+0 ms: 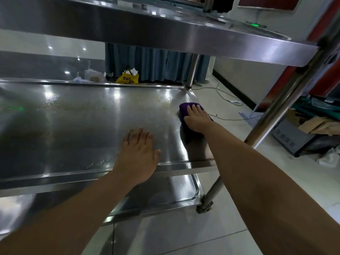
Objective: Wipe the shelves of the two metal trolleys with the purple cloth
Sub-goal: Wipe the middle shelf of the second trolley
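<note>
A metal trolley fills the view, with its middle shelf (77,126) in front of me. My right hand (197,119) presses the purple cloth (184,109) flat on the shelf near its far right corner. My left hand (137,153) lies flat on the same shelf near the front rim, fingers spread, holding nothing. Pale smears and crumbs (165,101) mark the shelf towards the back. The top shelf (165,35) hangs above my hands, and the bottom shelf (184,192) shows below the front rim.
The trolley's right front post (287,96) slants beside my right arm, with a caster (205,206) at its foot. A yellow bag (127,78) and blue curtain (156,65) lie beyond. Cardboard and a dark box (294,138) clutter the floor at right. Cables (226,96) cross the tiles.
</note>
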`<state>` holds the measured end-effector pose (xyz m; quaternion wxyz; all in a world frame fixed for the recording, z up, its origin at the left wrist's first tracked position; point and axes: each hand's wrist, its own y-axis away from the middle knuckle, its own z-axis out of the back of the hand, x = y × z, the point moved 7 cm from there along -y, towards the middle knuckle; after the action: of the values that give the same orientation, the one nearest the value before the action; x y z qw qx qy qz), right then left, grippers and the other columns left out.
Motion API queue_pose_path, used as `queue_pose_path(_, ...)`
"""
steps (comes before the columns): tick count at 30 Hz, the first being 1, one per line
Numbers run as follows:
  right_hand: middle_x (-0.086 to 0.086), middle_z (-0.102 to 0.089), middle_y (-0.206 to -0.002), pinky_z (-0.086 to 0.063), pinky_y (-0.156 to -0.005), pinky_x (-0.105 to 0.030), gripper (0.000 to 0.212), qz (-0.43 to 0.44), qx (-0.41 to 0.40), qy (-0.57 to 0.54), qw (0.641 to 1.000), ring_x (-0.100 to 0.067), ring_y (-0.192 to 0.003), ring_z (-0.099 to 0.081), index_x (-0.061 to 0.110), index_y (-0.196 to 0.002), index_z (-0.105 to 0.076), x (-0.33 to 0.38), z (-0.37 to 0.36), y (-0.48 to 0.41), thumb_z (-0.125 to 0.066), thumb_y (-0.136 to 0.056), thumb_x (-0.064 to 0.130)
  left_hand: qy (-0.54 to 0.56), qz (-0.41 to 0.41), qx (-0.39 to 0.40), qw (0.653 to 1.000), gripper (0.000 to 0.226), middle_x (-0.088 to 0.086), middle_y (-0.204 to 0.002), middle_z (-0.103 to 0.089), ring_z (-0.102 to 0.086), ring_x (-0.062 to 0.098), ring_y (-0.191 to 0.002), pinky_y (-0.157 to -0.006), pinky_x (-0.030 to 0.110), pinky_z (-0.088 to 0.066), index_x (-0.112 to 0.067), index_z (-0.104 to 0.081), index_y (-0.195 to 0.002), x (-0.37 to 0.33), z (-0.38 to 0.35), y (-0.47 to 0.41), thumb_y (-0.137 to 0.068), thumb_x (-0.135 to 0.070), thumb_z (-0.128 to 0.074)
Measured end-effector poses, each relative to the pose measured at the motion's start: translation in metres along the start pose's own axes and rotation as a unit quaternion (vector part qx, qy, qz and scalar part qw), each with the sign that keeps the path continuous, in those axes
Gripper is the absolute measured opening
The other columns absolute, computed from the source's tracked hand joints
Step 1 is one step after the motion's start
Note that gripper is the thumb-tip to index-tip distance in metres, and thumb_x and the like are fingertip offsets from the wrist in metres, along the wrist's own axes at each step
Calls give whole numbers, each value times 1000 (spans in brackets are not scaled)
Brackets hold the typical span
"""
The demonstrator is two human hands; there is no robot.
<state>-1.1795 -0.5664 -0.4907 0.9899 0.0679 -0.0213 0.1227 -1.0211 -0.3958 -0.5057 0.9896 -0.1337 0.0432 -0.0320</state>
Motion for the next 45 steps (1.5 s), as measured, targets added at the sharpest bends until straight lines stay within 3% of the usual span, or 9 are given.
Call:
queue_pose_path(12,-3,7,-161,8,-117,-35,60,181,52,24,982,-17,-147,13,20,-153,0,29,-26,77,-31,-103,31,8,25,-17,999,48,19,-134,-48,-34,34,-133,-112,50,-21,0,-48,-128,5,11,7,-93,-31,-42)
queue_pose_path(20,3,0,-157,19,-114,-23,50,355,43,22,934,-12,-144,15,10,-150,-25,56,-34,148,-37,-103,16,44,70,-37,996,51,25,-128,-50,-39,40,-128,-108,52,-28,7,-50,-124,10,22,9,-82,-19,-60)
queue_pose_path(25,-20,-17,-156,-4,-120,-49,53,288,42,63,955,-38,-146,-7,0,-142,-39,56,-31,101,-24,-99,27,-1,75,9,997,60,15,-152,-20,-10,31,-142,-117,45,-3,-2,-17,-145,8,22,8,-96,-32,-34)
queue_pose_path(27,-19,-11,-158,3,-119,-44,59,282,14,125,951,-34,-147,-1,5,-143,-39,54,-24,73,-17,-99,36,-14,73,12,997,60,13,-153,-17,-7,31,-143,-117,45,-2,-3,-13,-146,8,23,9,-96,-33,-31)
queue_pose_path(29,-11,2,-161,8,-118,-36,53,238,0,142,961,-25,-148,9,12,-152,-19,48,-17,43,-24,-103,32,-14,69,11,997,60,14,-153,-18,-8,31,-143,-118,47,-4,-3,-14,-146,8,23,9,-96,-33,-30)
queue_pose_path(33,-16,3,-160,8,-118,-41,44,171,1,92,981,-33,-147,7,10,-146,-35,48,-2,-2,-33,-104,23,-6,64,19,998,59,13,-152,-19,-6,31,-144,-118,47,-3,-4,-15,-145,8,20,9,-96,-30,-33)
queue_pose_path(37,-9,-2,-161,-3,-120,-43,56,134,-26,85,987,-27,-148,1,13,-153,-11,56,3,-27,-32,-103,26,-8,74,21,997,60,13,-151,-20,-5,30,-144,-117,49,-5,-4,-16,-144,11,23,9,-90,-22,-36)
queue_pose_path(42,-15,4,-160,-5,-119,-50,40,190,4,141,971,-37,-147,6,14,-140,-45,70,-2,-1,-36,-102,23,26,99,-27,994,57,22,-128,-52,-39,38,-130,-106,59,-31,4,-49,-125,18,27,15,-71,-10,-40)
queue_pose_path(45,-16,3,-160,1,-120,-44,44,246,14,148,958,-34,-147,8,11,-143,-41,91,-18,33,-31,-103,24,66,104,-38,992,53,21,-124,-55,-42,36,-128,-103,55,-35,2,-54,-120,21,31,17,-72,-12,-34)
